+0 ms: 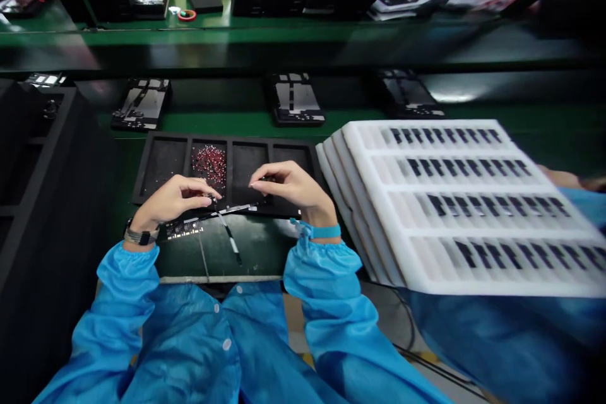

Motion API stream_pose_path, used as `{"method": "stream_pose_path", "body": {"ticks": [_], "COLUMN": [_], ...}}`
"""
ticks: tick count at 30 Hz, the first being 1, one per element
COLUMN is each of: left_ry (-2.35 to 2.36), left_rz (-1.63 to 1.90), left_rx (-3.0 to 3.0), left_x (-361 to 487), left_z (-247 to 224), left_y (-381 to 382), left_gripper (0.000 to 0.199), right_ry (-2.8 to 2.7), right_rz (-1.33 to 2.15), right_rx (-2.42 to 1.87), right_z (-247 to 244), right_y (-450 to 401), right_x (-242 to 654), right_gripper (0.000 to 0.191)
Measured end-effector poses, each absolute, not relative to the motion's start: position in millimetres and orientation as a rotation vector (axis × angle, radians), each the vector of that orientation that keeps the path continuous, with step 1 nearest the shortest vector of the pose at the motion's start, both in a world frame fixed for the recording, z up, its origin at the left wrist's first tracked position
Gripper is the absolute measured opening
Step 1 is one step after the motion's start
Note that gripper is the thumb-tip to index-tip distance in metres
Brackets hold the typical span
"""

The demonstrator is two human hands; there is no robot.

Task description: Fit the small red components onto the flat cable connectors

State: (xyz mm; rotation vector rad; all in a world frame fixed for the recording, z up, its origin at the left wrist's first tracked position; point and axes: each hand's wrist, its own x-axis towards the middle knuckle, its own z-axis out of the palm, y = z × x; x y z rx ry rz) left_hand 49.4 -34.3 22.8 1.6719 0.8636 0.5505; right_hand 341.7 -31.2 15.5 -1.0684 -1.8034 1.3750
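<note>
Well, a matte black compartmented tray [156, 167] holds a heap of tiny red parts [209, 164] in its second compartment, beside stacked white foam trays [454, 202] lined with dark components [473, 205]. The left hand [173, 199] and right hand [293, 186] curl narrowly above the tray's near edge, any held item unclear, just past a small dark circuit board [182, 228].

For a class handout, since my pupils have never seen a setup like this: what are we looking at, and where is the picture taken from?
This view comes from a camera on a person's head, looking down at their bare hands. The left hand and right hand sit over a black compartment tray, one compartment holding small red pieces. A circuit board lies by the left wrist. White foam trays of dark parts stack to the right. What the fingers hold is too small to tell.
</note>
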Motion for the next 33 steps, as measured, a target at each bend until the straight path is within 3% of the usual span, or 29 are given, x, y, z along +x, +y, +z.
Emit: {"method": "stream_pose_path", "body": {"ticks": [10,22,33], "left_ry": [0.893,0.904,0.902], "left_rz": [0.583,0.608,0.547], "left_rx": [1.446,1.423,1.532], "left_x": [67,68,68], "left_z": [-3,-10,-14], "left_y": [-31,-31,-31], "left_gripper": [0.029,0.03,0.02], "right_ry": [-1.965,-1.922,-1.921], "right_rz": [1.479,1.502,1.654], "right_rx": [-1.008,-1.038,-1.089], "right_z": [-5,-9,-10], "right_y": [-31,-32,-33], "right_x": [307,302,301], "right_gripper": [0.026,0.028,0.028]}}
